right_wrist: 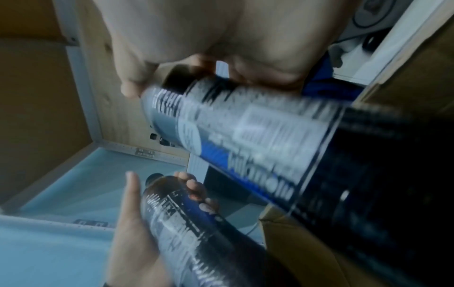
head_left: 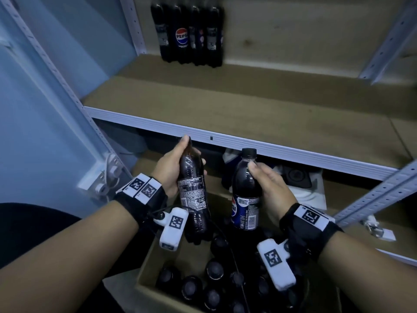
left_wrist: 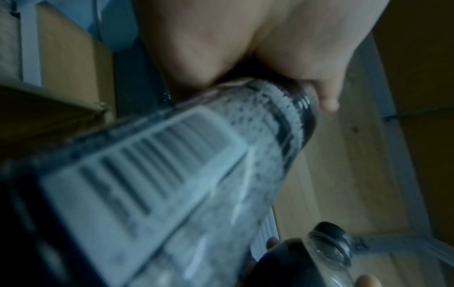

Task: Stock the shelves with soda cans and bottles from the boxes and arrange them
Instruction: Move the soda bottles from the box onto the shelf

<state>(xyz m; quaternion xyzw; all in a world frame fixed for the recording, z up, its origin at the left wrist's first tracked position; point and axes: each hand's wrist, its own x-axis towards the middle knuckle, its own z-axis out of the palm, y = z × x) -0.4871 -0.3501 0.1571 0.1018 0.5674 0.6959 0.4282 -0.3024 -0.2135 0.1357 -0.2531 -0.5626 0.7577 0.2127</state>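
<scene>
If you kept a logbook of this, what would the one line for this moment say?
left hand: holds cola bottle | right hand: holds Pepsi bottle | both above cardboard box | four bottles at shelf back

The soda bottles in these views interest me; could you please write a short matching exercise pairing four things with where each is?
Things:
1. bottle with barcode label facing up
2. bottle showing the Pepsi logo
3. row of bottles
4. capped bottles

Places:
A. in the cardboard box
B. in the left hand
C. at the back of the shelf
D. in the right hand

Pairs: 1-B, 2-D, 3-C, 4-A
</scene>
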